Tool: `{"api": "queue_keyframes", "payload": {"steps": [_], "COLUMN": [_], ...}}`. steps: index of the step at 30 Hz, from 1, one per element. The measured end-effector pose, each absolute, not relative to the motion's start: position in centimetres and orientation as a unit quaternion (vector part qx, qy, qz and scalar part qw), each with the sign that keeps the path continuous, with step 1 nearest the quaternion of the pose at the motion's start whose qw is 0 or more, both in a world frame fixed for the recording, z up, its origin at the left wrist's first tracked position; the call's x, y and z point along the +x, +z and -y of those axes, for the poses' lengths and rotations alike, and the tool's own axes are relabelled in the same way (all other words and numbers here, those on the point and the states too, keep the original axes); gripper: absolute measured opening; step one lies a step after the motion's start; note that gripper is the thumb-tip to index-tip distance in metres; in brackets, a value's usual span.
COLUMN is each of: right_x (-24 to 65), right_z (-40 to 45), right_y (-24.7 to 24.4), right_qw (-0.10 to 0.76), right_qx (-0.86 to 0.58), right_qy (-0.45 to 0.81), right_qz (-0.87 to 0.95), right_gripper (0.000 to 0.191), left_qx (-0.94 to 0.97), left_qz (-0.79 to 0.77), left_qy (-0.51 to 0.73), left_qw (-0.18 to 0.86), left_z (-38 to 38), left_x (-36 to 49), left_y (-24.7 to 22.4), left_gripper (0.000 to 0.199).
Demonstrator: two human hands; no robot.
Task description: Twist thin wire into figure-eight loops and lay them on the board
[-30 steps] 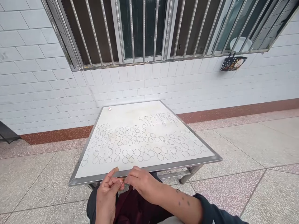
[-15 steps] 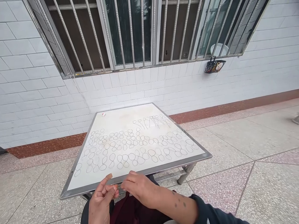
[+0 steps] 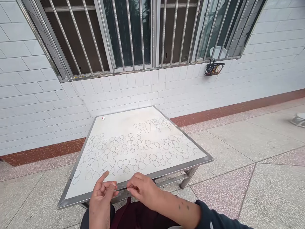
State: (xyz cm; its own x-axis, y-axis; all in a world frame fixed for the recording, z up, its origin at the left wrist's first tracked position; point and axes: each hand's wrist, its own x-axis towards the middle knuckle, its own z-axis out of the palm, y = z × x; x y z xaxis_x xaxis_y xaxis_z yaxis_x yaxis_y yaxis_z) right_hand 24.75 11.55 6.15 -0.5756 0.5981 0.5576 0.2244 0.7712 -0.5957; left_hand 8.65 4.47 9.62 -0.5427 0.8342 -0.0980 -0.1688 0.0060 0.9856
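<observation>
Against the white tiled wall [image 3: 35, 95], below the barred steel window [image 3: 133, 35], a low square table with a white top and a grey metal rim [image 3: 71, 183] is being kept, so that its surface is lying within easy reach of the seated person. At the far left corner of the top a small white and red object [image 3: 103, 118] is lying, too small to be identified. Rows of small looped pieces of thin wire [image 3: 133, 152] are being laid out flat across the top, side by side and not stacked, presumably so that each can be told apart and counted.

At the near edge the left hand [image 3: 101, 198] is being held palm inward with the forefinger raised and the thumb and middle fingers pinched together; its grip is being closed on one end of a thin, nearly invisible strand of wire [image 3: 121, 186]. The strand is being stretched level just above the table rim, across to the right hand [image 3: 143, 190], whose fingertips are being pinched on its other end. The tension is apparently being kept so the strand can be shaped.

Farther right, a small black hanging basket [image 3: 213, 68] is being carried by the window bars.
</observation>
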Motion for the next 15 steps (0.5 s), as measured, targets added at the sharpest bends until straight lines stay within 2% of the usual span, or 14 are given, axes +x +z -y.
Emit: {"api": "queue_keyframes", "payload": {"steps": [3, 7, 11, 15], "right_x": [24.8, 25.6, 26.9, 28.7], "right_z": [-11.5, -12.3, -15.0, -19.7], "right_y": [6.5, 7.0, 7.2, 7.2], "right_qw": [0.403, 0.446, 0.470, 0.404], "right_qx": [-0.286, -0.310, -0.323, -0.402], "right_qy": [0.297, 0.276, 0.170, 0.033], "right_qz": [0.817, 0.793, 0.804, 0.821], "right_gripper": [0.011, 0.012, 0.012, 0.014], "left_qx": [0.321, 0.321, 0.301, 0.303], "left_qz": [-0.573, -0.584, -0.608, -0.614], "left_qy": [0.650, 0.652, 0.642, 0.631], "left_qw": [0.382, 0.361, 0.356, 0.365], "left_z": [-5.5, -6.1, -6.0, -5.0], "left_x": [9.8, 10.5, 10.4, 9.1], "left_y": [10.5, 10.3, 9.3, 7.9], "left_gripper": [0.065, 0.037, 0.034, 0.034]}}
